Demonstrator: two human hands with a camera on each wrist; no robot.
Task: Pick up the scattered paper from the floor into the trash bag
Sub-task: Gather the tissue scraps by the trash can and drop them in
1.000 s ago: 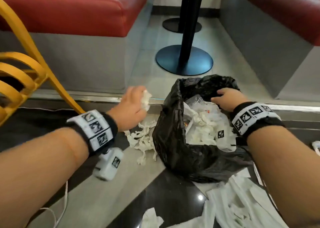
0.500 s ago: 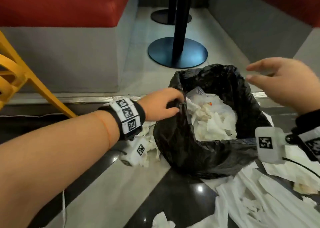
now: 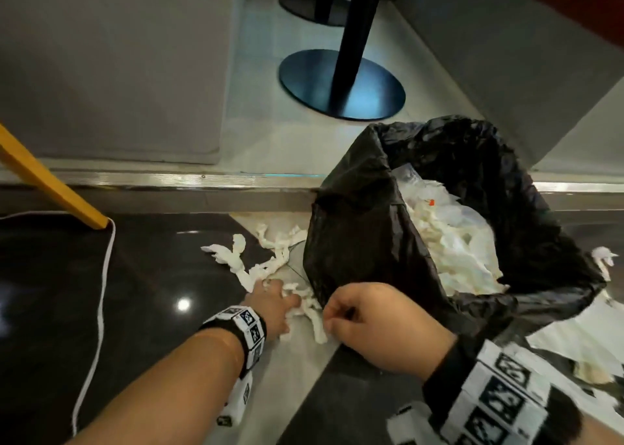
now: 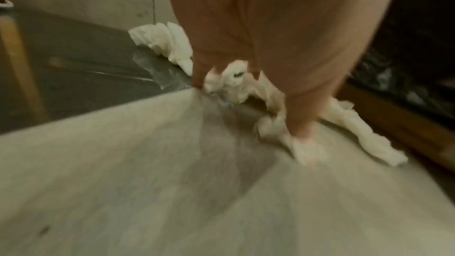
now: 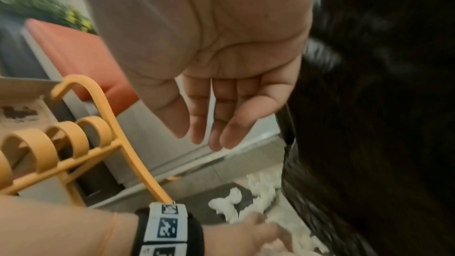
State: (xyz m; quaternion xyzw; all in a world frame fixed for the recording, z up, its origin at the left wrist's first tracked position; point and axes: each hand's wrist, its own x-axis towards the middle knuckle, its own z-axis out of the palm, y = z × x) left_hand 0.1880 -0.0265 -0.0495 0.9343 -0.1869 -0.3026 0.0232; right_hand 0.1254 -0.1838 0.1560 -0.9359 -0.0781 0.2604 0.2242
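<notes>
A black trash bag point(image 3: 354, 242) stands open on the floor, with white paper point(image 3: 456, 248) piled inside. Twisted white paper scraps point(image 3: 266, 265) lie on the floor just left of it. My left hand point(image 3: 277, 301) is down on these scraps. In the blurred left wrist view its thumb and fingers point(image 4: 299, 124) dig into the paper point(image 4: 234, 83) and bunch it between them. My right hand point(image 3: 341, 316) hovers by the bag's near left side. The right wrist view shows its palm open and empty point(image 5: 216, 124), beside the bag point(image 5: 369, 104).
More white paper point(image 3: 574, 336) lies at the bag's right. A yellow chair leg point(image 3: 50, 184) and a white cable point(image 3: 101, 275) are on the left. A black table base point(image 3: 341, 86) stands behind the bag, between grey bench bases. A metal strip point(image 3: 169, 177) crosses the floor.
My left hand let go of the bag's rim and dropped onto the scraps on the floor. My right hand came down from the upper right to the bag's near side.
</notes>
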